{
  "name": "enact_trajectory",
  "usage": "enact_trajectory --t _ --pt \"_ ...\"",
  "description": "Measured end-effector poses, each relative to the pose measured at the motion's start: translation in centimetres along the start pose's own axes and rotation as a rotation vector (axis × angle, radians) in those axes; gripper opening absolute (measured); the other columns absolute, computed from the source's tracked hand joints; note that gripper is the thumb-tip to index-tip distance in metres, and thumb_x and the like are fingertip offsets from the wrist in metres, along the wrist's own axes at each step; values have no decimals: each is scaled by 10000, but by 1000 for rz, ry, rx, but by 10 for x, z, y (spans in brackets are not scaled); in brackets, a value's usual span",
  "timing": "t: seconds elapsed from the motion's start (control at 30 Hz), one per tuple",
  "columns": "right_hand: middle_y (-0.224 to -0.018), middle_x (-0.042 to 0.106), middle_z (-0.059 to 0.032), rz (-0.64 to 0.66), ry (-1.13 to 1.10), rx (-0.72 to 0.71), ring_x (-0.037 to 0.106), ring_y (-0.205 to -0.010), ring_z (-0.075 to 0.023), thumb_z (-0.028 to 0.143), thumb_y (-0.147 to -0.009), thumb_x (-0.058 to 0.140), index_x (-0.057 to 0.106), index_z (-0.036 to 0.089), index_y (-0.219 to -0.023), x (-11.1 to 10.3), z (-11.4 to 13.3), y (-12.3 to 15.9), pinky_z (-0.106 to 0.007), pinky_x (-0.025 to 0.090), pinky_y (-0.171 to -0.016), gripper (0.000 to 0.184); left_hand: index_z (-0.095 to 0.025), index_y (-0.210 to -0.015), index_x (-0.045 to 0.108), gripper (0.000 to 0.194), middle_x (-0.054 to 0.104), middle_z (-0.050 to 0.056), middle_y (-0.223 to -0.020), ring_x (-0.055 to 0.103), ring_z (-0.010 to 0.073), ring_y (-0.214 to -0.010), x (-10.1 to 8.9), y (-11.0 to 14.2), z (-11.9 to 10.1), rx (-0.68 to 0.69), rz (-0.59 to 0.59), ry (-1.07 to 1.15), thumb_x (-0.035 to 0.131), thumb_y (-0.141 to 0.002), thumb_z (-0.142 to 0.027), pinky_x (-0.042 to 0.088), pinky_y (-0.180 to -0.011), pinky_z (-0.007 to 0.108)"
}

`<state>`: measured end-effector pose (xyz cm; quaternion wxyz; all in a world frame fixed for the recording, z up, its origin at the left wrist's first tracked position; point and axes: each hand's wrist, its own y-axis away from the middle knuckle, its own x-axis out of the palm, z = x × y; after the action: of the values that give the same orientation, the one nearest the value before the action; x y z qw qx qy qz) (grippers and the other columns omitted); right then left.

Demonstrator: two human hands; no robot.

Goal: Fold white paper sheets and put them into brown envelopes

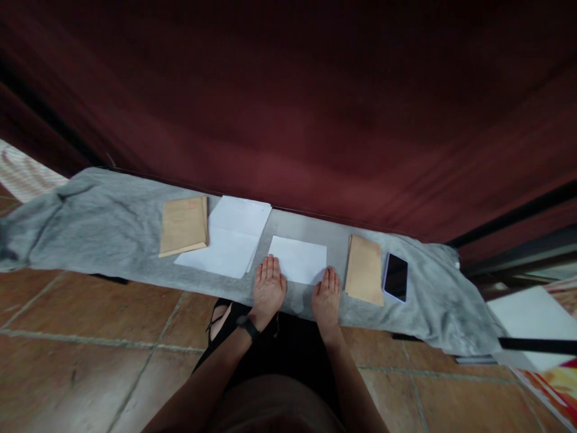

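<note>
A white sheet of paper (299,257), small and perhaps folded, lies in front of me on the grey cloth. My left hand (269,285) rests flat at its left edge, palm down with fingers stretched out. At the lower right corner of the sheet, my right hand (327,297) also lies flat, fingers extended. Neither hand grips anything. Left of them is a stack of larger white sheets (234,234) with a crease across the middle. Brown envelopes (184,225) lie beside that stack, and more brown envelopes (364,269) sit to the right of my right hand.
A phone with a purple edge (396,277) lies right of the envelopes. Grey cloth (112,222) covers the narrow table, which stands against a dark red surface (288,120). Tiled floor (90,361) shows below. White boards or papers (536,322) are at the far right.
</note>
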<state>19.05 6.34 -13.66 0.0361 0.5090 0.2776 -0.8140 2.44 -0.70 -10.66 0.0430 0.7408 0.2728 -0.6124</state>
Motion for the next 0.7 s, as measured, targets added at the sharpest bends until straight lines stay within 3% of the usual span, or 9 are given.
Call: enact_trajectory --t 0.5,0.7 --pt "-1512 458 -249 -7 13 12 403 -1415 -342 153 -973 332 400 27 -1485 -2 3 -1 -555 420 -1113 532 11 -1478 431 570 379 229 -1561 313 320 -1491 -2 -4 1 8 38 -50 353 -960 -212 246 -1225 520" --pt "-1522 444 -256 7 -4 8 387 -1432 -330 145 -957 336 384 24 -1498 -2 2 -1 -568 404 -1123 557 -68 -1509 411 546 370 157 -1591 287 253 -1508 -5 -10 1 172 52 10 350 -985 -211 235 -1250 463"
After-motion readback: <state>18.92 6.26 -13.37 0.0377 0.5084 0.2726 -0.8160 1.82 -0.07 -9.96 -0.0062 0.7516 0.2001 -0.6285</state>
